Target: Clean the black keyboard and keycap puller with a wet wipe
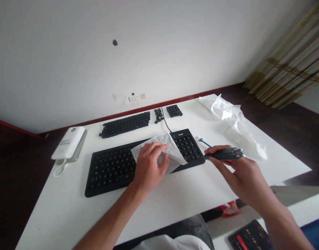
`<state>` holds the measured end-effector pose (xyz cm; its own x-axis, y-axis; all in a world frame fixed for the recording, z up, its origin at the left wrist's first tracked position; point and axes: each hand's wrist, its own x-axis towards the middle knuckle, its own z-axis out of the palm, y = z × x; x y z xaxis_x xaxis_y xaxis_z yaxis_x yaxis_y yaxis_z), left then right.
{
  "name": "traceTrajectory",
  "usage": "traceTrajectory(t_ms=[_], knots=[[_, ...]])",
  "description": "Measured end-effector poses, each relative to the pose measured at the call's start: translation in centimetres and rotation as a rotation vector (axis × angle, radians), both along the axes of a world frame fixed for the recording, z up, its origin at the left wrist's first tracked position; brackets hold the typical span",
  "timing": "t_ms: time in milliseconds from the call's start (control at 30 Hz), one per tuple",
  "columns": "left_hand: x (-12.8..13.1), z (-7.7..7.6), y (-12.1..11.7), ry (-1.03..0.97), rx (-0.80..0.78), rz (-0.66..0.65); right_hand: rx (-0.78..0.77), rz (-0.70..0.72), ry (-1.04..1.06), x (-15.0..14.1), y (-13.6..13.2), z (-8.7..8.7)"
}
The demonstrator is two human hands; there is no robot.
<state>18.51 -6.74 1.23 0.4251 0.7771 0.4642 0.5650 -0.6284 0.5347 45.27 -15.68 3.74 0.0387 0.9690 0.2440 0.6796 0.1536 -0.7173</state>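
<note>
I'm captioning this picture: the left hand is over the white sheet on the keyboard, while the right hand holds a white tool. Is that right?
Not quite: the tool in the right hand is black, not white, as the head view shows.

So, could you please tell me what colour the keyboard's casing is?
Black: the keyboard's casing shows best in the head view.

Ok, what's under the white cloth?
The keyboard. Its left part and number pad show on either side of the cloth; the stretch between is covered, so its state can't be seen. The left hand is over the cloth.
</note>
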Motion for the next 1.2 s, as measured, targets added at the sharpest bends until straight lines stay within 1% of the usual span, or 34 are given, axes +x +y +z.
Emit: traceTrajectory(t_ms=[233,500,567,633,733,800,833,900,1033,1133,1200], knots=[[0.1,-0.3,0.0,0.015,-0.007,-0.002,0.058,0.048,-0.163,-0.1,0.0,0.5],[0.0,-0.4,0.0,0.027,-0.011,-0.009,0.034,0.060,-0.212,-0.4,0.2,0.8],[0.0,-0.3,-0.1,0.036,-0.008,-0.010,0.018,0.059,-0.192,-0.2,0.2,1.0],[0.0,-0.3,-0.1,0.042,-0.006,-0.011,0.015,0.023,-0.135,0.0,0.1,1.2],[-0.1,-0.3,-0.1,0.044,-0.011,-0.014,0.087,-0.109,0.048,0.2,-0.3,1.3],[-0.1,-0.4,0.0,0.046,-0.016,-0.017,0.105,-0.164,0.197,0.3,-0.5,1.2],[-0.1,-0.4,0.0,0.047,-0.018,-0.018,0.090,-0.163,0.256,0.4,-0.5,1.0],[0.0,-0.4,0.0,0.049,-0.016,-0.021,0.037,-0.108,0.318,0.6,-0.4,0.6],[0.0,-0.2,-0.1,0.047,-0.007,-0.019,-0.022,0.035,0.248,1.9,0.3,-0.2],[0.0,-0.2,-0.1,0.048,-0.011,-0.013,0.004,0.033,0.195,3.1,0.5,-0.2],[0.0,-0.2,-0.1,0.046,-0.014,-0.013,0.006,0.016,0.219,3.5,0.4,-0.1]])
